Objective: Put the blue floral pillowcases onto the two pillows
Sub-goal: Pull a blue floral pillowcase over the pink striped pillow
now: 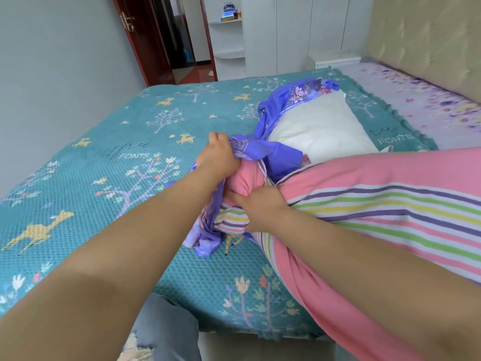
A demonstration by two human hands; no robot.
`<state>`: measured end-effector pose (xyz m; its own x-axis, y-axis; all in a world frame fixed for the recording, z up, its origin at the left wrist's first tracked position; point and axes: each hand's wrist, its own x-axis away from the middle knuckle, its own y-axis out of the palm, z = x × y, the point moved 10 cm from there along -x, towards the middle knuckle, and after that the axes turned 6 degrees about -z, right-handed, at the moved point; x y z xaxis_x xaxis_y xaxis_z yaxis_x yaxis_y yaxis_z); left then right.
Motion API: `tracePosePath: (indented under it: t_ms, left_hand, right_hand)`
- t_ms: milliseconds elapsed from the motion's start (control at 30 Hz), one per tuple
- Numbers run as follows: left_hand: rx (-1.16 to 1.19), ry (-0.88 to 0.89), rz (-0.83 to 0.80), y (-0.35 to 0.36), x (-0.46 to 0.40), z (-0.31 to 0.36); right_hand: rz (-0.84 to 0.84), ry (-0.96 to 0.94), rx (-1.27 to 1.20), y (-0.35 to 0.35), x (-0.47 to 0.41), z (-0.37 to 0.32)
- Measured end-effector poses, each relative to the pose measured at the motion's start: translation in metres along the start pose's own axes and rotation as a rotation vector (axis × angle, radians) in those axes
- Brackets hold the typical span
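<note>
Bedroom view: teal bedspread (pixel 109 183) with deer and tree prints covers the bed, and we work at its near edge. Pink striped pillow (pixel 377 204) lies across the right side of the frame, under our right forearm, its near end bunched toward the centre. Blue floral pillowcase (pixel 263 152) is gathered around that bunched end; part of it hangs in folds below our left wrist down onto the bedspread, part trails back toward the white pillow. Left hand (pixel 218 158) grips the pillowcase edge at the top of the pillow end, fingers curled tight into the fabric. Right hand (pixel 257 207) grips the pillow end from the near side, thumb stretched left along the pink fabric, other fingers wrapped under and mostly hidden. Both hands sit close together on the same corner.

White pillow (pixel 320 128) lies uncovered just behind, toward the headboard side. Second blue floral pillowcase (pixel 299 93) is draped loose along its far and left edges, touching it, not pulled on.

Further out: lilac floral sheet (pixel 426 105) shows beyond the bedspread on the right, below a beige padded headboard (pixel 426 45). White wardrobe (pixel 294 32) with open shelves stands at the back, dark red door (pixel 140 40) open on its left. Grey-blue trouser leg (pixel 169 332) is visible at the bottom edge.
</note>
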<state>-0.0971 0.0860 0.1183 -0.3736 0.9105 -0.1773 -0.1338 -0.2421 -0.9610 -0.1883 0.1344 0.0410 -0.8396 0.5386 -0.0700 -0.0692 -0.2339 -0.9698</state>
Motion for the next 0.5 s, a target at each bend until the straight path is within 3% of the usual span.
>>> tracePosePath:
  t_ms: [100, 233, 300, 400, 500]
  left_hand:
    - [-0.028, -0.017, -0.064, 0.005, -0.016, -0.001]
    - [-0.172, -0.009, -0.124, -0.004, -0.030, 0.010]
    - [-0.174, -0.020, -0.150, -0.009, -0.035, 0.016]
    - [-0.060, -0.021, -0.103, -0.023, -0.037, 0.026]
    - [0.098, 0.053, -0.170, -0.024, -0.027, 0.069]
  right_hand:
    - [-0.012, 0.051, -0.114, -0.014, 0.008, 0.019]
    - [-0.001, 0.385, -0.671, -0.017, 0.018, 0.082]
    - [-0.019, 0.443, -0.780, -0.013, 0.018, 0.093]
    - [-0.038, 0.331, -0.666, -0.025, 0.014, 0.070]
    - [0.097, 0.206, -0.450, -0.053, 0.011, 0.033]
